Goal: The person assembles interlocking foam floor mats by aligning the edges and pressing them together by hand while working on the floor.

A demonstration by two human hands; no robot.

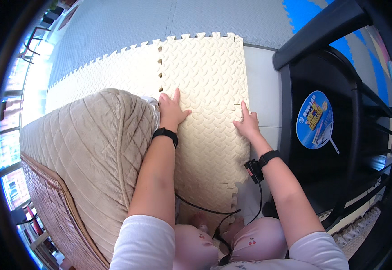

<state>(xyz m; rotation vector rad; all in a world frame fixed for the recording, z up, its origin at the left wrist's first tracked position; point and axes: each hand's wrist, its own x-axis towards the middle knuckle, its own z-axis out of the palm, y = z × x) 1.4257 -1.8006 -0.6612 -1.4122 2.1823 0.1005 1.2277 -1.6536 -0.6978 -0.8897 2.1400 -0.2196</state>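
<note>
Cream foam floor mats [205, 90] with a raised tread pattern and toothed edges lie in front of me, joined in a strip. My left hand [171, 111] rests on the mat, fingers spread, close to the seam and beside the beige quilted mattress [88, 130]. At the right border of the strip is my right hand [248, 124], with thumb and index finger apart at a joint between two tiles. Its other fingers are partly hidden. Both wrists carry black bands; a small black device [253, 171] with a cable sits by the right one.
Grey foam mats [128, 27] stretch out at the far side, with blue ones [306, 15] beyond. To the right stands a black frame [322, 33] with a black panel, where a round blue hand fan [315, 119] lies. Pale floor tiles [264, 85] show between frame and mats.
</note>
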